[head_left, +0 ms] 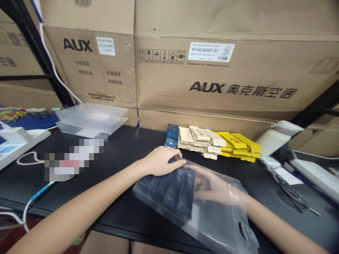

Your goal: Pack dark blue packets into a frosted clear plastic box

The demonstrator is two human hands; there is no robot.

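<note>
A translucent plastic bag (212,225) with a cut-out handle lies slanted at the front of the black table. Inside it is a row of dark blue packets (173,192) with small gold print, seen through the cloudy plastic. My left hand (164,160) is over the bag's far edge from outside, its fingers curled down on the plastic above the packets; some fingertips are hidden. Inside the bag, my right hand (208,183) is against the right end of the row, its fingers bent round the packets' edge and blurred by the plastic.
Behind the bag are stacked dark blue packets (172,134), cream packets (200,137) and yellow packets (238,144). A white bottle (280,137), glasses (288,192) and a power strip (315,176) are at right. Clear plastic trays (91,118) stand at left. Large cartons (233,21) close off the back.
</note>
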